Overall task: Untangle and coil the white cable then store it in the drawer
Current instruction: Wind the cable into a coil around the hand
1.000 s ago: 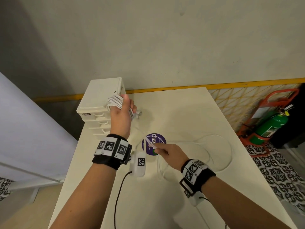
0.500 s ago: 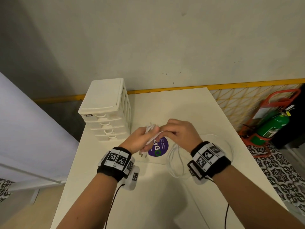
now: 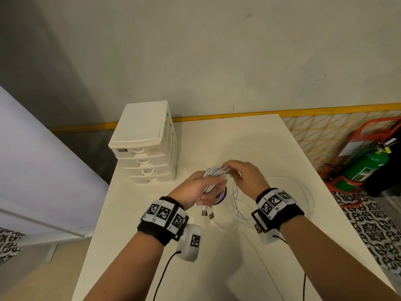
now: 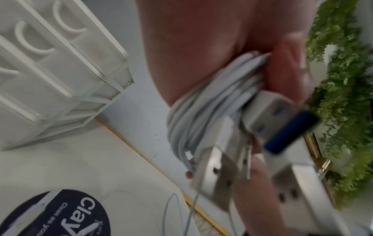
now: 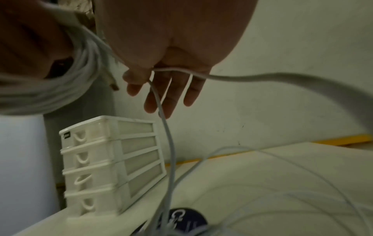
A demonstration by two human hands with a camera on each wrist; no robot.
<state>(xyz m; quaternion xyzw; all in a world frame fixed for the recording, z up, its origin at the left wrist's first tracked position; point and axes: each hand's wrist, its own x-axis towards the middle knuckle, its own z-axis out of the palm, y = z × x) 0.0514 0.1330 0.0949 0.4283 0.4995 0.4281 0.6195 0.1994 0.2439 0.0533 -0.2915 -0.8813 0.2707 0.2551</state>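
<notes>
My left hand [image 3: 206, 189] grips a coil of white cable [image 3: 213, 175] above the table, just in front of the white drawer unit [image 3: 147, 146]. Two USB plugs [image 3: 207, 213] hang below that fist; the left wrist view shows the coil [image 4: 201, 111] and plugs [image 4: 218, 167] close up. My right hand [image 3: 233, 170] is at the top of the coil and pinches a loose strand [image 5: 171, 143] between thumb and fingers [image 5: 167, 95]. The rest of the cable [image 3: 303, 192] lies in wide loops on the table to the right. All the drawers [image 5: 109, 162] are closed.
A round purple sticker [image 3: 222, 195] lies on the white table [image 3: 227, 135] under my hands. The wall stands behind the table. A green fire extinguisher [image 3: 364, 168] in a red stand is on the floor to the right, and black wrist-camera leads trail towards me.
My left hand came down from beside the drawer unit with the coil. My right hand rose from the table with the strand, met it over the sticker, and now lays the strand on the coil.
</notes>
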